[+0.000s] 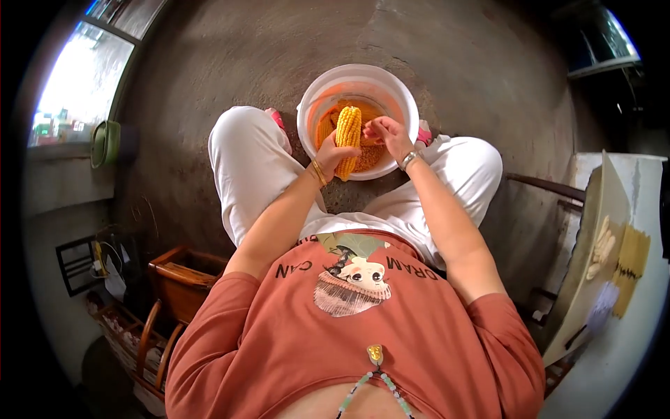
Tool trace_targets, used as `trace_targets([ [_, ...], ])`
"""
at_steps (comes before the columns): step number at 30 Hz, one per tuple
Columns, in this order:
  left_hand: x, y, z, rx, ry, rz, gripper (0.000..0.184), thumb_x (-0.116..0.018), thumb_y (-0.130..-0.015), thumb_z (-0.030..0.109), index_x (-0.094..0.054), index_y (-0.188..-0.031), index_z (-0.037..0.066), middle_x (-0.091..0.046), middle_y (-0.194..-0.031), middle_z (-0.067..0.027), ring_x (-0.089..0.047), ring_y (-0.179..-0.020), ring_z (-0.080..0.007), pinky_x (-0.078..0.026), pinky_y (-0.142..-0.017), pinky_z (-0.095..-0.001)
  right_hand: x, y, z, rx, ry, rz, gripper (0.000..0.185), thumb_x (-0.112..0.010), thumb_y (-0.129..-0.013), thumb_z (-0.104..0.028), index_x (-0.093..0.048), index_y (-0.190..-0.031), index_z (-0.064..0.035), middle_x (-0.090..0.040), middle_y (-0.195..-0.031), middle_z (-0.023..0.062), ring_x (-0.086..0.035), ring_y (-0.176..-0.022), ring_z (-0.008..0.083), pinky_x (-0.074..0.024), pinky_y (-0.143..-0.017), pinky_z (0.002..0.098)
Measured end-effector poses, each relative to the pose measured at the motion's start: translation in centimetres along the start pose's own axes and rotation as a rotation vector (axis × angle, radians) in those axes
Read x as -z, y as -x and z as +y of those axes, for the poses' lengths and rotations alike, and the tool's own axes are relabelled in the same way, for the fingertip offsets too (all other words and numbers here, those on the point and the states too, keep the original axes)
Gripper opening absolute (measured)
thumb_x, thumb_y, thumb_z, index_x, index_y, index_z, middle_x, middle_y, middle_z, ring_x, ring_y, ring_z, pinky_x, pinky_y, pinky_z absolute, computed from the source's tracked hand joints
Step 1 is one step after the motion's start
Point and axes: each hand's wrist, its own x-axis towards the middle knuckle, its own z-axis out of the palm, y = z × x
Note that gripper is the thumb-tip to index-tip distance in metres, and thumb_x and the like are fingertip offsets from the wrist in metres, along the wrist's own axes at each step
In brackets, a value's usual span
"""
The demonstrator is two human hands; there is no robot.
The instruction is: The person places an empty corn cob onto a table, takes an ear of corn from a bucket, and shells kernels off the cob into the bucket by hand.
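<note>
An ear of corn [348, 133] with full yellow rows of kernels is held upright, slightly tilted, over a white bucket [307, 119]. My left hand [328, 152] wraps round its lower half, thumb across the front. Just right of the cob is my right hand [389, 135], its fingers curled and apart from the corn; whether anything small is in them I cannot make out. Inside the bucket lie loose orange-yellow kernels [371, 159] and what looks like more corn, partly hidden by my hands and the held cob. The bucket stands on the floor between my knees.
Brown wooden furniture [185, 269] and a wicker basket [132, 342] stand at the lower left. To the right is a board-topped table [593, 258] with several small items on it. A green basin [105, 144] rests by the window at the upper left.
</note>
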Motion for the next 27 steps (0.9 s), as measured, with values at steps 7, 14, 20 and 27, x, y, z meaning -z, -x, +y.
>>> trace_targets([
  [7, -1.1, 0.9, 0.2, -0.194, -0.192, -0.043, 0.054, -0.073, -0.067, -0.003, -0.051, -0.115, 0.004, -0.06, -0.105, -0.0033, -0.06, -0.093, -0.0152, -0.049, -0.085, -0.03, -1.6, 1.1, -2.0, 0.118, 0.01, -0.108, 0.057, -0.047, -0.091, -0.057, -0.062, -0.107, -0.0039, -0.065, -0.095, 0.004, -0.061, -0.087, 0.0109, -0.0476, -0.077, 0.0239],
  [14, -1.8, 1.2, 0.7, -0.267, -0.339, -0.063, 0.057, -0.074, -0.067, 0.001, -0.049, -0.118, 0.001, -0.059, -0.107, -0.0046, -0.059, -0.097, -0.0142, -0.047, -0.088, -0.0297, -2.6, 1.8, -3.5, 0.237, 0.132, -0.135, 0.049, -0.049, -0.094, -0.048, -0.06, -0.109, -0.0027, -0.061, -0.094, 0.0009, -0.055, -0.085, 0.0097, -0.0451, -0.079, 0.0231],
  [20, -0.4, 0.8, -0.5, -0.274, -0.404, -0.033, 0.056, -0.071, -0.066, 0.001, -0.049, -0.117, 0.0, -0.06, -0.107, -0.0068, -0.059, -0.098, -0.0155, -0.048, -0.087, -0.0299, -2.5, 0.8, -2.4, 0.242, 0.065, -0.287, 0.035, -0.052, -0.094, -0.034, -0.057, -0.11, -0.0025, -0.059, -0.099, 0.0032, -0.053, -0.091, 0.0107, -0.0435, -0.086, 0.026],
  [27, -0.5, 0.8, -1.3, -0.441, -0.802, 0.217, 0.051, -0.072, -0.064, 0.014, -0.053, -0.108, -0.001, -0.065, -0.088, -0.0135, -0.066, -0.082, -0.0234, -0.051, -0.074, -0.033, -2.6, 0.0, -1.7, -0.019, -0.146, -0.359, 0.035, -0.054, -0.093, -0.03, -0.055, -0.117, -0.0044, -0.059, -0.108, 0.0021, -0.055, -0.101, 0.0103, -0.0427, -0.091, 0.025],
])
